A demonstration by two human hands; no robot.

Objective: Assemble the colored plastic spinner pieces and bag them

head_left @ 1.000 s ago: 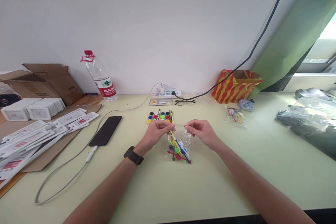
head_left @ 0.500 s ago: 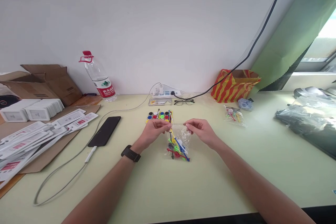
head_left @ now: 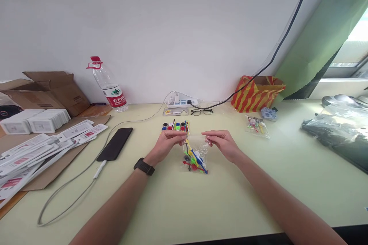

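Note:
A clear plastic bag [head_left: 202, 147] hangs between my two hands over the table. Inside it are small coloured plastic pieces [head_left: 195, 160], among them arrow-shaped ones in red, blue, yellow and green. My left hand [head_left: 170, 141] pinches the bag's upper left corner between thumb and fingers. On the opposite upper corner, my right hand [head_left: 221, 141] has a similar pinch. Just behind my left hand, round coloured pieces [head_left: 178, 127] lie in rows with several arrows next to them, partly hidden by the hand.
A second bag of coloured pieces [head_left: 257, 126] lies to the right, before a striped bag [head_left: 255, 93]. Glasses [head_left: 202, 112] and a power strip [head_left: 181, 102] are at the wall. Leftward are a phone [head_left: 115, 144] with its cable, a bottle [head_left: 113, 92], white tags [head_left: 43, 149] and a cardboard box [head_left: 48, 92].
The bag's lower end has risen slightly, with the pieces shifting a little inside it. Both hands keep their pinch at the top corners, and the right fingers have moved slightly.

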